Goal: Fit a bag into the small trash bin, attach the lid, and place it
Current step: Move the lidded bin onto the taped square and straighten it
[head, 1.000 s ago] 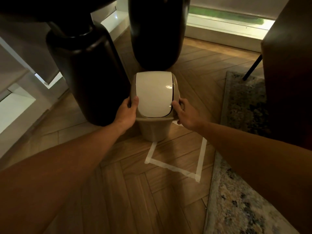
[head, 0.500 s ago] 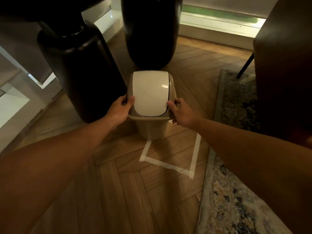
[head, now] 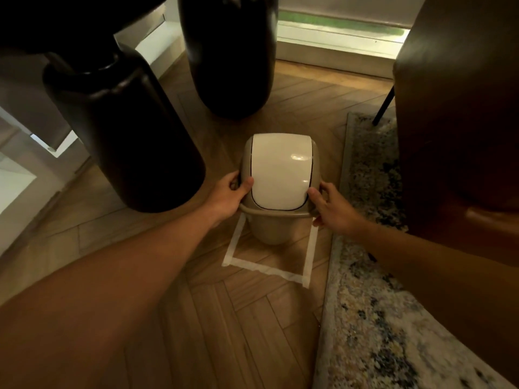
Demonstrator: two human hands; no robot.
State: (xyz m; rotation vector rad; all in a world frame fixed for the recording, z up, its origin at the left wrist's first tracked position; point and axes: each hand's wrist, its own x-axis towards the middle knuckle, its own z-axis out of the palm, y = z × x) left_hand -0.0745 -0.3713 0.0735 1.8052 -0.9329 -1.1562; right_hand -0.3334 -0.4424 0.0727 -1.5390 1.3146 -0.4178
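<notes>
A small beige trash bin (head: 271, 230) with a white swing lid (head: 279, 169) fitted on top stands on the wooden floor, inside a square of white tape (head: 264, 268). My left hand (head: 229, 192) grips the bin's left rim, thumb on the lid's edge. On the opposite side, my right hand (head: 331, 207) holds the right rim. No bag shows from under the lid.
Two big dark floor vases stand close by: one (head: 123, 130) just left of the bin, the other (head: 229, 54) behind it. A patterned rug (head: 373, 304) lies to the right, a dark brown chair (head: 460, 122) above it. A window sill runs along the back.
Both hands have carried the bin toward me, away from the vases, into the taped square; its base now sits between the side strips.
</notes>
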